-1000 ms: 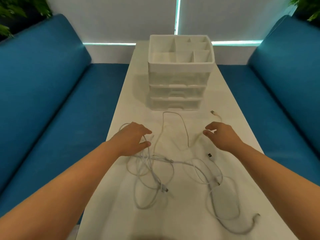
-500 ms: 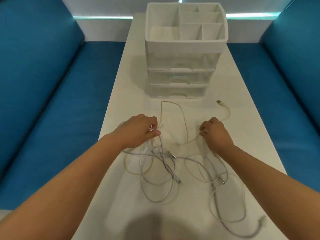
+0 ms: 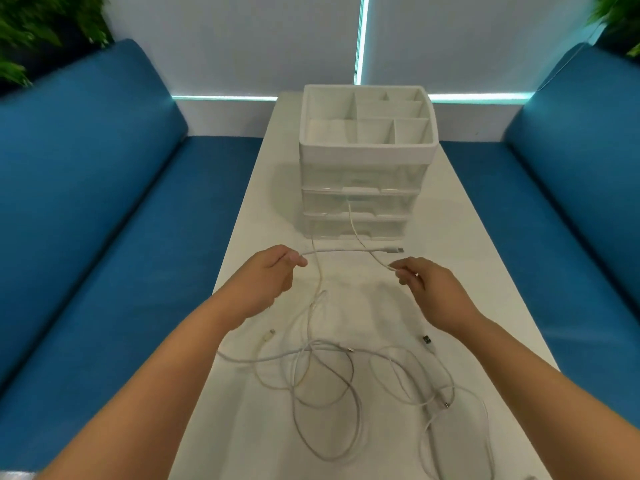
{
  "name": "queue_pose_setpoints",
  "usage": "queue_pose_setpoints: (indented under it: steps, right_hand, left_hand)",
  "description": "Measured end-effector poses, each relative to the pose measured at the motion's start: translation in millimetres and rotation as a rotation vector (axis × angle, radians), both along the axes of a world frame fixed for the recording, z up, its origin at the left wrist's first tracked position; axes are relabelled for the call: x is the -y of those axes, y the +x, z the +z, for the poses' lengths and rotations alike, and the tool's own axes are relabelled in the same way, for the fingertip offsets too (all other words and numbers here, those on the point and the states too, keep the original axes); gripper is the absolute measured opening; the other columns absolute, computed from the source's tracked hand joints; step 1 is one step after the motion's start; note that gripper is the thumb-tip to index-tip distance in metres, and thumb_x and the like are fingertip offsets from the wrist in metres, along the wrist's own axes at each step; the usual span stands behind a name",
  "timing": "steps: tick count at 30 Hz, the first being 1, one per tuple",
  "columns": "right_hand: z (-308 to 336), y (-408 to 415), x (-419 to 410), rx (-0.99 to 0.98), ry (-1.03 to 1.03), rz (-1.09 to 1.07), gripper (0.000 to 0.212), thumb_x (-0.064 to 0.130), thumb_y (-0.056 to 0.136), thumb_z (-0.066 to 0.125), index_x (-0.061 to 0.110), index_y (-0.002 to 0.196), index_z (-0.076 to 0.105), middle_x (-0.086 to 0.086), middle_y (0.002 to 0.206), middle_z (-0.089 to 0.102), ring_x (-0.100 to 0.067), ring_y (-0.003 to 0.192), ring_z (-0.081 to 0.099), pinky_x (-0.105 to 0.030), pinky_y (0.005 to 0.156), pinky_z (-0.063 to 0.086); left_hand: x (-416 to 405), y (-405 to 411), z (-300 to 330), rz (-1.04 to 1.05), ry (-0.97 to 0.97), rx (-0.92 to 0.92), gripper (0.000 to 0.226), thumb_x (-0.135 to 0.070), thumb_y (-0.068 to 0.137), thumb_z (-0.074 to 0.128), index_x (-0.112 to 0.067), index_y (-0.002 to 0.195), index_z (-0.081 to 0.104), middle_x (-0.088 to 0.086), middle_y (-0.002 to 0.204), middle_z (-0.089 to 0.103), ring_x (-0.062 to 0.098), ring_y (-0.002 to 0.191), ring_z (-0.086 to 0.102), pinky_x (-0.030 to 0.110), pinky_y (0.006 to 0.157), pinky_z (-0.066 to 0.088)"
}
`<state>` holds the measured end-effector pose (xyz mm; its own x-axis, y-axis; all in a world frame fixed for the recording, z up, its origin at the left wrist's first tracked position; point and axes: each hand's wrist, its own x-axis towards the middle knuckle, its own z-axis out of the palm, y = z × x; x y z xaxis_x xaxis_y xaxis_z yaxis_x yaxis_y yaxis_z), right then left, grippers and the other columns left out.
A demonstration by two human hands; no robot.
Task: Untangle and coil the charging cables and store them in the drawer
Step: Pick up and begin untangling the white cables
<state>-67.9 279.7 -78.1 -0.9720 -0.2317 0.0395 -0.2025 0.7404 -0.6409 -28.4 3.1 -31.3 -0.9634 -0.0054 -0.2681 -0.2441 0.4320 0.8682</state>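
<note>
Two hands lifting one cable out of the tangle

Several white charging cables are lying knotted on the near part of the white tabletop, and we are working the untangling step, nothing coiled yet. Our left hand is pinching one cable near its end, fingers curled round it, and the free plug is sticking out to the right above the tabletop. Our right hand is pinching a cable too, thumb against fingertips, grip closed tight on the thin cord. Between the two grips the cord is arching up in front of the drawer unit; we cannot tell for sure whether both hands are holding the same cable. A strand is dropping from the left grip down into the pile.

The drawer unit is standing further back on the tabletop, well apart from the pile, and all its drawers are looking closed. A dark plug is lying just beside our right wrist.

Next move, as we are judging it: we are needing to pull this cable clear of the loops below, slowly so knots are not tightening, then start coiling. A drawer is needing opening before storing.
</note>
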Motion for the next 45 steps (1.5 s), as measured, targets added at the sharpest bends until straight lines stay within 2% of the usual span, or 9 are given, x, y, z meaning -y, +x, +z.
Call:
queue_pose_setpoints:
  steps: [3, 7, 12, 18, 26, 29, 33, 39, 45]
  right_hand:
    - [22, 7, 8, -0.005, -0.107, -0.024, 0.021, 0.026, 0.101, 0.046, 0.024, 0.104, 0.067, 0.008, 0.088, 0.066, 0.000, 0.081, 0.059, -0.010, 0.068, 0.041]
    - [49, 14, 19, -0.006, -0.233, -0.039, 0.021, 0.019, 0.101, 0.043, 0.022, 0.100, 0.064, 0.008, 0.083, 0.066, -0.003, 0.066, 0.056, -0.017, 0.063, 0.045]
    - [66, 26, 30, 0.043, -0.435, -0.070, 0.024, 0.017, 0.102, 0.041, 0.013, 0.096, 0.064, -0.001, 0.085, 0.067, -0.013, 0.069, 0.063, -0.025, 0.069, 0.055]
    - [63, 41, 32, 0.091, -0.479, -0.134, 0.025, 0.016, 0.102, 0.039, 0.011, 0.097, 0.063, -0.003, 0.089, 0.068, -0.016, 0.075, 0.065, -0.033, 0.079, 0.057]
    - [69, 47, 54, 0.063, -0.643, -0.188, 0.024, 0.016, 0.103, 0.037, 0.006, 0.100, 0.060, -0.006, 0.091, 0.066, -0.014, 0.075, 0.065, -0.026, 0.073, 0.058]
    - [71, 55, 71, 0.085, -0.766, -0.170, 0.023, 0.015, 0.102, 0.039, 0.005, 0.099, 0.059, -0.009, 0.093, 0.067, -0.012, 0.074, 0.067, -0.028, 0.075, 0.059]
    - [73, 65, 84, 0.134, -0.848, -0.104, 0.020, 0.010, 0.100, 0.040, 0.006, 0.094, 0.059, -0.013, 0.095, 0.068, -0.013, 0.074, 0.069, -0.030, 0.077, 0.059]
    - [75, 67, 81, 0.245, -1.021, -0.139, 0.022, 0.003, 0.096, 0.040, 0.004, 0.088, 0.060, -0.012, 0.088, 0.071, -0.020, 0.078, 0.071, -0.033, 0.076, 0.060]
    - [63, 58, 50, 0.470, -1.023, -0.295, 0.021, 0.010, 0.096, 0.047, 0.000, 0.101, 0.064, -0.016, 0.098, 0.071, -0.025, 0.083, 0.072, -0.034, 0.078, 0.059]
  left_hand:
    - [-6, 15, 0, 0.033, 0.252, 0.064, 0.029, -0.023, 0.106, 0.035, -0.015, 0.107, 0.063, -0.003, 0.059, 0.054, 0.012, 0.053, 0.042, 0.024, 0.050, 0.038]
    - [-19, 36, -1, 0.072, 0.496, 0.141, 0.021, -0.004, 0.099, 0.037, -0.006, 0.095, 0.058, 0.012, 0.097, 0.074, 0.019, 0.072, 0.059, 0.030, 0.061, 0.051]
    - [-29, 50, -12, 0.240, 0.749, 0.215, 0.020, -0.012, 0.090, 0.042, -0.017, 0.071, 0.045, 0.002, 0.073, 0.053, 0.010, 0.050, 0.031, 0.020, 0.040, 0.018]
    - [-31, 67, -15, 0.295, 0.745, 0.154, 0.039, -0.046, 0.099, 0.045, -0.016, 0.078, 0.056, -0.004, 0.050, 0.029, 0.009, 0.046, 0.020, 0.020, 0.040, 0.015]
    - [-37, 71, -17, 0.338, 0.813, 0.210, 0.027, -0.027, 0.104, 0.041, -0.010, 0.088, 0.053, 0.003, 0.059, 0.056, 0.012, 0.049, 0.049, 0.021, 0.042, 0.038]
    - [-47, 64, -19, 0.349, 0.919, 0.317, 0.030, -0.023, 0.105, 0.040, -0.007, 0.084, 0.054, 0.017, 0.082, 0.074, 0.022, 0.070, 0.072, 0.027, 0.055, 0.057]
    - [-60, 50, -23, 0.420, 1.107, 0.409, 0.027, -0.022, 0.105, 0.040, -0.003, 0.090, 0.052, 0.031, 0.104, 0.069, 0.034, 0.094, 0.071, 0.039, 0.078, 0.058]
    - [-71, 19, -10, 0.548, 1.395, 0.362, 0.020, -0.011, 0.103, 0.042, 0.005, 0.105, 0.054, 0.019, 0.079, 0.070, 0.021, 0.067, 0.070, 0.030, 0.069, 0.061]
    - [-55, 1, 16, 0.505, 1.486, 0.293, 0.017, -0.006, 0.102, 0.044, 0.004, 0.099, 0.057, 0.011, 0.077, 0.070, 0.015, 0.070, 0.064, 0.025, 0.072, 0.055]
